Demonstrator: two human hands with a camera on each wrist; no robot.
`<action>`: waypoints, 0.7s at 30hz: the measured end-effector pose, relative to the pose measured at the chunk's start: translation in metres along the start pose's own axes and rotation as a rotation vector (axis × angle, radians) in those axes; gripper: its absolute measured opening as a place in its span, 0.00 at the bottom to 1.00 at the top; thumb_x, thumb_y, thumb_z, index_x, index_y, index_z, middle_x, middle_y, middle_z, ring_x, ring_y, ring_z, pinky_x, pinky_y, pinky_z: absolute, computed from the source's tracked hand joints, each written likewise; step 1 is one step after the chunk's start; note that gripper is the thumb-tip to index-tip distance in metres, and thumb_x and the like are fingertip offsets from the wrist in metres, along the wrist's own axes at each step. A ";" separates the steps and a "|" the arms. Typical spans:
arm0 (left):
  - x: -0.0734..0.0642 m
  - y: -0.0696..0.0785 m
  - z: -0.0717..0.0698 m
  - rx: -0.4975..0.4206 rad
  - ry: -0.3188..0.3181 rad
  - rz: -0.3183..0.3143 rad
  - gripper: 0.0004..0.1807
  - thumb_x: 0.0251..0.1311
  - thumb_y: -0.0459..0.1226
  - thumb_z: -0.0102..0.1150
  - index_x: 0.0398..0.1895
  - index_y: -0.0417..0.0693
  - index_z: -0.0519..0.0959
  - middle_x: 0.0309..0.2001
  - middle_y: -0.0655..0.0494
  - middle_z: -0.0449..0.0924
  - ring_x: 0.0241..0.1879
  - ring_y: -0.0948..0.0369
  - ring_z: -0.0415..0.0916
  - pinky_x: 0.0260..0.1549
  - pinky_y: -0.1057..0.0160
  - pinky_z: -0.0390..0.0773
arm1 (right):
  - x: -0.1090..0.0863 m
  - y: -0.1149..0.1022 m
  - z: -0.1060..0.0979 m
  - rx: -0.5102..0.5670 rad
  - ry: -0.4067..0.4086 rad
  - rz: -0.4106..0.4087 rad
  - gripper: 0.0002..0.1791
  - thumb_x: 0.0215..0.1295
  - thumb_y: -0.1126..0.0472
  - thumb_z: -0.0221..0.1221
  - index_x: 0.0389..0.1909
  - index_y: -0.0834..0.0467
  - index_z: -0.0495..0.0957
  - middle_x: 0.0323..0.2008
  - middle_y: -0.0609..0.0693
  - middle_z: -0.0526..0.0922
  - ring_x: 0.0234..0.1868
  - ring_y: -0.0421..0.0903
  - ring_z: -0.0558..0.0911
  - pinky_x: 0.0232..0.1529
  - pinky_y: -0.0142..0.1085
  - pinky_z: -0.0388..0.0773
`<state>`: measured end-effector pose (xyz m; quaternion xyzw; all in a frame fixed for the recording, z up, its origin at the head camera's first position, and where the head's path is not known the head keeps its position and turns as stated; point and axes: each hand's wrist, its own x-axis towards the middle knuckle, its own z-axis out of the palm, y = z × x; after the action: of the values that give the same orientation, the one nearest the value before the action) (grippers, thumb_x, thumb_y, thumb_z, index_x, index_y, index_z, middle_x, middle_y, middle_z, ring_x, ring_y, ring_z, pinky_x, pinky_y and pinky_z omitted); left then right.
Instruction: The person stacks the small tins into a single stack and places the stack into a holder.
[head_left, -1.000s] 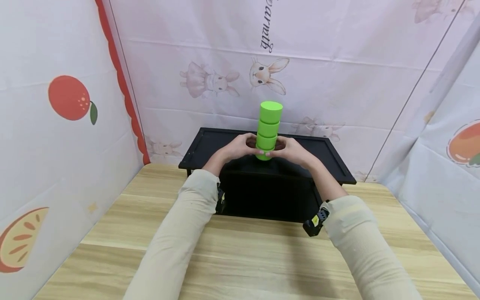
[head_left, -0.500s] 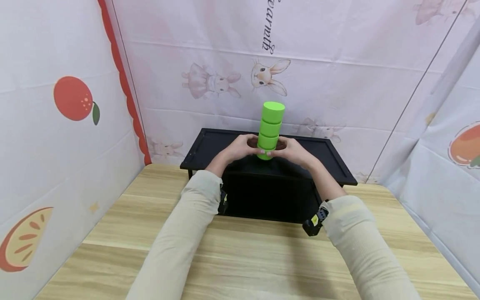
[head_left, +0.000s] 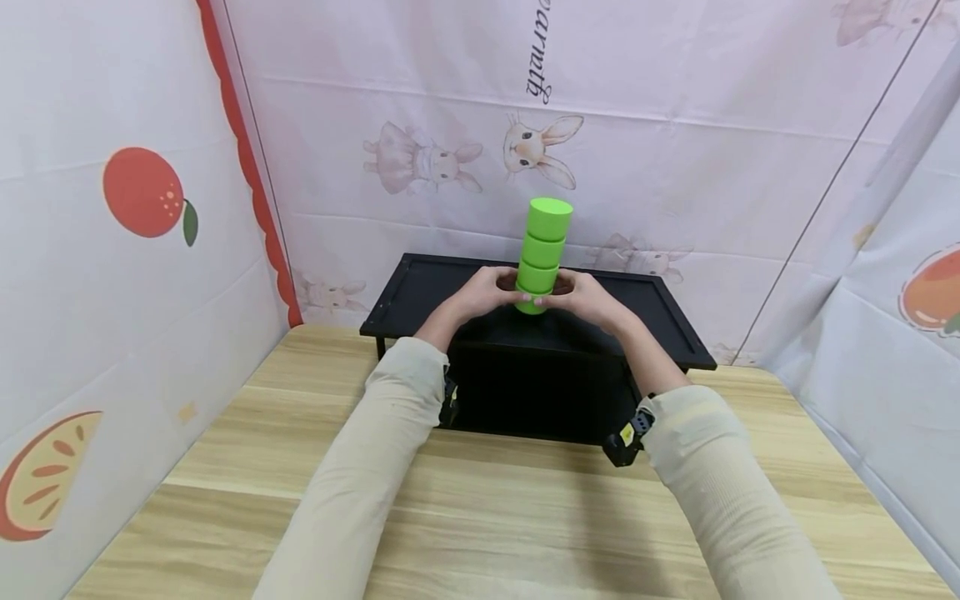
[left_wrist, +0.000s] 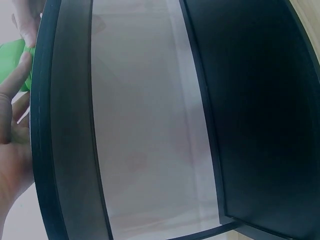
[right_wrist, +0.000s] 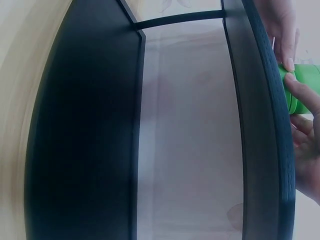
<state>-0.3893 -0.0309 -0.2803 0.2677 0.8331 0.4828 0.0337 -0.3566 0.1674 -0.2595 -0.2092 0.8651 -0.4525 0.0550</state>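
A stack of several bright green cylinders stands on the black shelf, leaning a little to the right at its top. My left hand grips the lower part from the left, and my right hand holds it from the right. Both thumbs press near the seam above the bottom cylinder; the other fingers curl behind, partly hidden. In the left wrist view, the shelf's edge cuts off part of the green cylinders and my left hand. The right wrist view shows the green cylinders beside my right hand.
The black shelf has an open space under its top board and stands on a wood-grain table. A pale cloth with printed rabbits hangs close behind. Fruit-printed cloths line the left and right sides.
The top of the green stack has shifted slightly to the right, so it leans a little more. Both hands keep their hold at the lower part.
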 end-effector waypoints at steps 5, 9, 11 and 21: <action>0.001 0.000 0.002 0.012 0.000 -0.008 0.27 0.59 0.37 0.59 0.62 0.39 0.67 0.53 0.47 0.73 0.50 0.57 0.72 0.45 0.63 0.74 | -0.005 -0.008 0.001 -0.006 -0.003 0.002 0.31 0.62 0.62 0.59 0.63 0.68 0.60 0.56 0.65 0.69 0.57 0.57 0.69 0.56 0.49 0.65; 0.001 -0.001 0.002 0.023 0.008 -0.018 0.28 0.60 0.38 0.59 0.62 0.39 0.66 0.54 0.47 0.73 0.51 0.57 0.71 0.45 0.62 0.74 | 0.006 0.005 0.000 0.006 0.002 -0.001 0.32 0.60 0.60 0.61 0.63 0.66 0.62 0.55 0.63 0.71 0.56 0.55 0.70 0.57 0.48 0.65; 0.001 -0.001 0.002 0.029 0.011 -0.025 0.28 0.60 0.38 0.59 0.62 0.40 0.66 0.54 0.47 0.73 0.51 0.57 0.71 0.45 0.62 0.74 | 0.011 0.012 -0.001 0.007 0.006 -0.004 0.32 0.60 0.58 0.61 0.62 0.65 0.63 0.55 0.61 0.72 0.56 0.54 0.70 0.57 0.47 0.65; 0.004 -0.001 0.005 0.052 0.020 -0.029 0.28 0.61 0.38 0.58 0.63 0.40 0.65 0.54 0.47 0.72 0.51 0.57 0.70 0.46 0.61 0.72 | 0.018 0.023 -0.001 -0.012 0.037 -0.012 0.31 0.60 0.58 0.61 0.62 0.64 0.63 0.53 0.60 0.72 0.54 0.52 0.71 0.56 0.46 0.66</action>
<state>-0.3914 -0.0259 -0.2826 0.2515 0.8494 0.4633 0.0255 -0.3800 0.1718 -0.2757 -0.2064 0.8674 -0.4515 0.0350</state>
